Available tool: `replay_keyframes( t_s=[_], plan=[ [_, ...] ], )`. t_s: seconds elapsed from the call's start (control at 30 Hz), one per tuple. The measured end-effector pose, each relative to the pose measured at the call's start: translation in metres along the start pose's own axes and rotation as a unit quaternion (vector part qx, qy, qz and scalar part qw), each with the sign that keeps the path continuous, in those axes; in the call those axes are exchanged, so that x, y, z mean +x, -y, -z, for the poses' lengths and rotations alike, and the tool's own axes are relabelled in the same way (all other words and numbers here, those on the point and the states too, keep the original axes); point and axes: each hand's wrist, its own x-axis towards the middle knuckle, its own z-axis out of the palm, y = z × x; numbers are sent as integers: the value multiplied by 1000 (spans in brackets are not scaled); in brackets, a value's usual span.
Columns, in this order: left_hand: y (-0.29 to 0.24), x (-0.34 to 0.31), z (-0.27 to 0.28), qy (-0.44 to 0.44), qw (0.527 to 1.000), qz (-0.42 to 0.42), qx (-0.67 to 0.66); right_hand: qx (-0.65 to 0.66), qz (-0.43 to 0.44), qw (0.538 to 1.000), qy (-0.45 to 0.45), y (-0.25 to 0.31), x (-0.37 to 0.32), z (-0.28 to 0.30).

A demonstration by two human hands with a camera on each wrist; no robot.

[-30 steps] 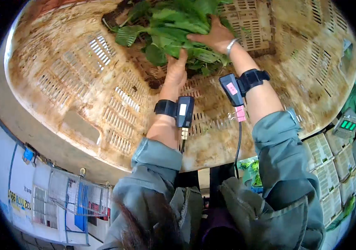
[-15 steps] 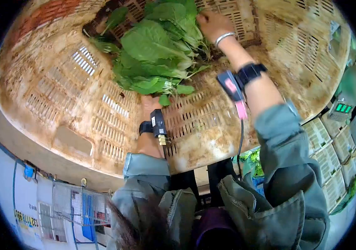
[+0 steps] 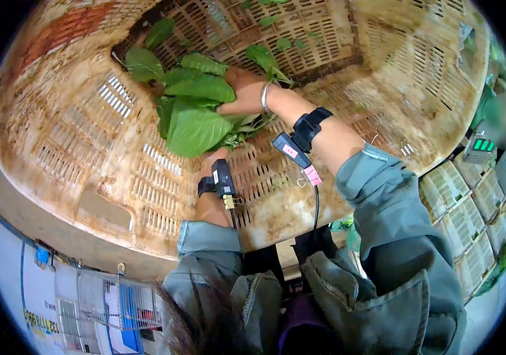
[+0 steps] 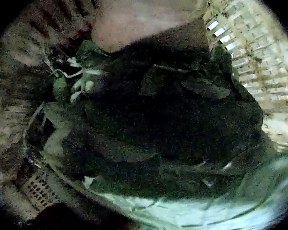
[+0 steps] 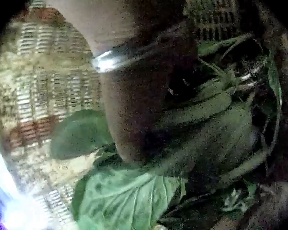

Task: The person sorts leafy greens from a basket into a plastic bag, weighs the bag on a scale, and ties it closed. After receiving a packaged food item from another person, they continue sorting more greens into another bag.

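A bunch of leafy greens point(image 3: 197, 127) lies in the near left part of the worn plastic basket point(image 3: 324, 201). On top of it the right hand point(image 3: 248, 93) grips leaves and stems, its thumb along one leaf and its fingertips hidden. Below the bunch's near edge is the left hand point(image 3: 214, 157), its fingers covered by leaves. Dark leaves point(image 4: 173, 115) fill the left wrist view beneath part of the left hand point(image 4: 144, 21). In the right wrist view, the right hand point(image 5: 134, 105) reaches down among pale stems point(image 5: 201, 108) and a broad leaf point(image 5: 125, 196).
Loose leaves point(image 3: 265, 59) lie on the basket's slotted floor beyond the right hand. Outside the basket, light crates point(image 3: 466, 231) stand at the right, beside a device with a green display point(image 3: 481, 145). A wire rack point(image 3: 108, 296) is at the lower left.
The right hand has moved left from the bunch's far right side onto its leaves. The bunch has shifted nearer and looks more compact, uncovering the basket floor behind. The left hand stays underneath.
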Motion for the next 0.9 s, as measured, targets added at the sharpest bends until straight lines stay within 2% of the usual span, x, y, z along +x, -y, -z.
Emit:
replay_keyframes(
  t_s=[0.07, 0.1, 0.13, 0.2, 0.23, 0.27, 0.3, 0.33, 0.37, 0.4, 0.47, 0.5, 0.53, 0.63, 0.67, 0.73, 0.77, 0.8, 0.87, 0.9],
  plan=[
    [-1, 0, 1, 2, 1000, 0, 16, 223, -33, 968, 112, 0, -4, 4],
    [-2, 0, 2, 1, 1000, 0, 25, 294, -46, 946, 126, -5, -6, 10],
    [-2, 0, 3, 1, 999, 1, 34, 395, -47, 906, 145, -18, -2, 8],
    [-3, 1, 6, 6, 999, 1, 50, 559, -144, 811, 94, -35, -9, 6],
    [-4, 0, 7, 7, 998, 2, 61, 607, -24, 785, 120, -43, -1, 3],
    [-4, 0, 7, 6, 998, 4, 70, 611, -23, 782, 120, -44, 0, -2],
    [-5, -1, 7, 7, 997, 6, 80, 469, -75, 878, 48, -44, 3, -7],
    [-6, -3, 6, 6, 996, 5, 91, 312, -124, 942, -26, -40, 7, -11],
    [-8, -6, 6, 4, 995, 4, 104, 277, -136, 949, -71, -36, 14, -23],
    [-10, -9, 5, 3, 993, 4, 115, 283, -131, 948, -71, -36, 20, -24],
    [-11, -17, 3, 4, 989, 1, 146, 291, -176, 940, 17, -38, 26, -23],
    [-12, -20, 1, 9, 987, -1, 162, 280, -230, 932, 4, -32, 24, -23],
    [-12, -22, -2, 15, 984, -1, 180, 280, -229, 932, 3, -30, 24, -23],
    [-18, -16, -12, 50, 972, 5, 230, 383, -258, 885, 59, -23, 12, -18],
    [-23, -11, -13, 50, 970, 17, 236, 383, -259, 885, 57, -17, 4, -13],
    [-31, -5, -16, 28, 973, 50, 224, 528, -246, 802, 135, -8, -10, -5],
    [-33, -4, -18, 32, 977, 41, 205, 608, -201, 756, 132, -6, -14, -11],
    [-35, -3, -18, 34, 981, 33, 186, 609, -202, 756, 130, -14, -9, -26],
    [-43, 2, -6, 15, 973, 5, 231, 683, -135, 696, 177, -35, -3, -61],
    [-47, 1, 0, 32, 971, 12, 236, 563, -235, 776, 158, -37, -9, -56]
  ],
)
